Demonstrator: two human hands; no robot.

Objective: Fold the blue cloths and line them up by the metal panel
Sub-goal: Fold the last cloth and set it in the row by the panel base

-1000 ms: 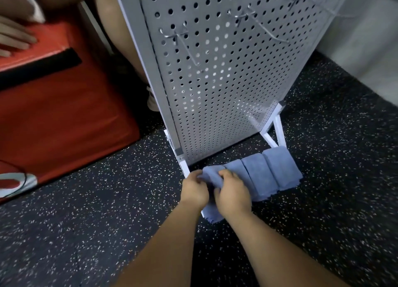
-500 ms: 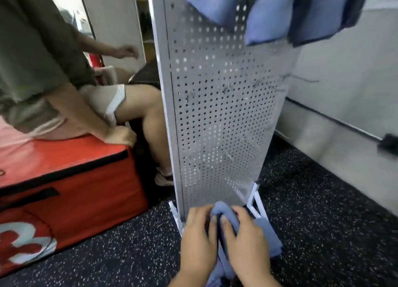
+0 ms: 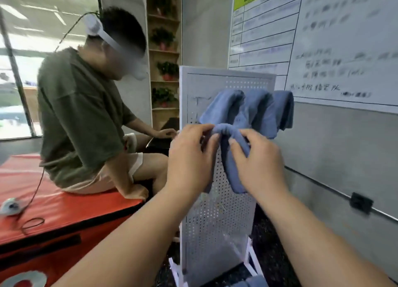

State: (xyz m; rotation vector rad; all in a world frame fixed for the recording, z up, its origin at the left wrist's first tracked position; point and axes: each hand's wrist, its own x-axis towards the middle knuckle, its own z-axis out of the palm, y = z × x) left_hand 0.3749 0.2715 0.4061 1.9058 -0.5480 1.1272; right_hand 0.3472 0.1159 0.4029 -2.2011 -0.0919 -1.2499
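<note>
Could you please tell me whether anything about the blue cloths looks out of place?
Yes: the cloth pinched between the left hand and right hand is bunched like a rope, not folded, and other cloths hang crumpled high on the metal panel.

We cannot read the blurred writing on the whiteboard. The picture's bottom edge cuts off the folded cloths below the metal panel. Our left hand hides part of the held cloth, and its forearm covers some of the panel's left edge.
</note>
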